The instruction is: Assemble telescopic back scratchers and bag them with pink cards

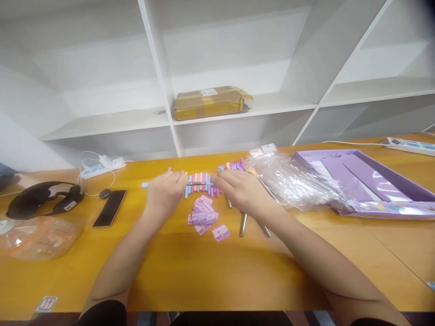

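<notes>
My left hand (166,192) and my right hand (238,188) are closed on a slim silver-and-light-blue stick (196,183), held level between them. Its light blue end pokes out left of my left hand. Behind the stick lies a row of short pink, yellow, blue and purple sticks (208,189), partly hidden by my hands. Just in front is a loose pile of small pink-purple printed cards (204,215), with a single card (220,232) apart to the right. Several silver rods (243,225) lie below my right hand. Striped, colourful pieces (231,166) show behind it.
Crumpled clear plastic bags (288,179) lie right of my hands, against an open purple box (413,181). At left are a phone (110,208), a black strap-like headgear (42,199), an orange-clear bag (41,237) and a power strip (103,167). A taped carton (210,103) sits on the shelf behind.
</notes>
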Demonstrator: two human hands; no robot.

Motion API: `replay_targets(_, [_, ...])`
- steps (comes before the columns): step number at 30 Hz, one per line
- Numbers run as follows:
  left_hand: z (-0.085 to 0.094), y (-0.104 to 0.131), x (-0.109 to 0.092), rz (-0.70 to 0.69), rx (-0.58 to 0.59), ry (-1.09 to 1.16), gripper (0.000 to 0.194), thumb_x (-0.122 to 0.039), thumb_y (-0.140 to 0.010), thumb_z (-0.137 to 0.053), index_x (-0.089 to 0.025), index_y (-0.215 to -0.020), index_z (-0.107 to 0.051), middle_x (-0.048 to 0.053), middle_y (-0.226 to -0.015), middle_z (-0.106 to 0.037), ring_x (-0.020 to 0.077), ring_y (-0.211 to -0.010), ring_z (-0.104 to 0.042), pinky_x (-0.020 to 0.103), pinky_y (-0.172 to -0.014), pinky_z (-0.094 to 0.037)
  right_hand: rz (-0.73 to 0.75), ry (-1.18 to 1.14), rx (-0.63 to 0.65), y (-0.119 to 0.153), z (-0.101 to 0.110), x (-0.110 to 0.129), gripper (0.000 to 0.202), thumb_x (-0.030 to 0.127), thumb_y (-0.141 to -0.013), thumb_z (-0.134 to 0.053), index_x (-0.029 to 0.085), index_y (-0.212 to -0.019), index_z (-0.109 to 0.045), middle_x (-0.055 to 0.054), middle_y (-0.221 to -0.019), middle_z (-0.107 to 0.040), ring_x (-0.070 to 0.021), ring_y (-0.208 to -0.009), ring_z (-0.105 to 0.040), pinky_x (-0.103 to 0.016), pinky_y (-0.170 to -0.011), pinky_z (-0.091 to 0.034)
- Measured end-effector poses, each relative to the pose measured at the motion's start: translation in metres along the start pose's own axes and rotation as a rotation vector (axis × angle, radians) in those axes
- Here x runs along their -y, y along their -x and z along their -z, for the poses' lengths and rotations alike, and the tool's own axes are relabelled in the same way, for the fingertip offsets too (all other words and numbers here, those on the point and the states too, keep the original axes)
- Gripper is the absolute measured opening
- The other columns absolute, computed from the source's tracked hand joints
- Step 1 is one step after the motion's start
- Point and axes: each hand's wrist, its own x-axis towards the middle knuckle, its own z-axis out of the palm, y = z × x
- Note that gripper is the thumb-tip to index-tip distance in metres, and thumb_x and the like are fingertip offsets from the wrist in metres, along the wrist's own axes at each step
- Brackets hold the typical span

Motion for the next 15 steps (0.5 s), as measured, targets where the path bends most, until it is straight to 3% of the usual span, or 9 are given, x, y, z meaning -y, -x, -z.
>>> replay_targets(3, [-0.003, -0.001, 0.024, 0.096, 0.025, 0.023, 0.041, -0.011, -0.101, -0.056, -0.02, -0.061, -0.051, 0.001, -0.055, -0.048, 0.0168, -0.056, -0.04, 0.034, -0.056, -0.017, 0.003, 0.043, -0.022, 0.009, 0.007, -0.025, 0.023, 0.007, -0.109, -0.048, 0.018, -0.115, -0.067, -0.005, -0.089, -0.07, -0.0178, -0.08, -0.056, -0.032, -0.07, -0.039])
replay_targets(7, [-0.003, 0.008, 0.076, 0.284, 0.048, 0.053, 0.04, -0.011, -0.095, -0.057, -0.02, -0.058, -0.044, 0.001, -0.056, -0.04, 0.0174, -0.058, -0.031, 0.035, -0.059, -0.014, 0.003, 0.089, -0.085, 0.036, 0.031, -0.088, 0.025, 0.011, -0.107, -0.05, 0.021, -0.118, -0.07, -0.008, -0.097, -0.076, -0.0189, -0.087, -0.063, -0.032, -0.077, -0.044])
replay_targets(12, [0.008, 0.033, 0.152, 0.52, 0.132, -0.036, 0.037, -0.014, -0.087, -0.061, -0.019, -0.056, -0.042, 0.001, -0.059, -0.034, 0.0184, -0.065, -0.028, 0.033, -0.064, -0.015, -0.436, 0.254, -0.064, 0.085, 0.064, -0.172, 0.035, 0.027, -0.109, -0.043, 0.025, -0.097, -0.075, -0.011, -0.089, -0.077, -0.0209, -0.088, -0.067, -0.035, -0.083, -0.049])
replay_targets(15, [0.009, 0.044, 0.173, 0.537, 0.217, -0.033, 0.037, -0.018, -0.086, -0.064, -0.019, -0.056, -0.043, 0.0, -0.06, -0.033, 0.0178, -0.067, -0.027, 0.032, -0.065, -0.016, -0.542, 0.314, -0.089, 0.106, 0.068, -0.196, 0.034, 0.035, -0.107, -0.048, 0.026, -0.091, -0.076, -0.01, -0.078, -0.076, -0.022, -0.08, -0.066, -0.036, -0.08, -0.05])
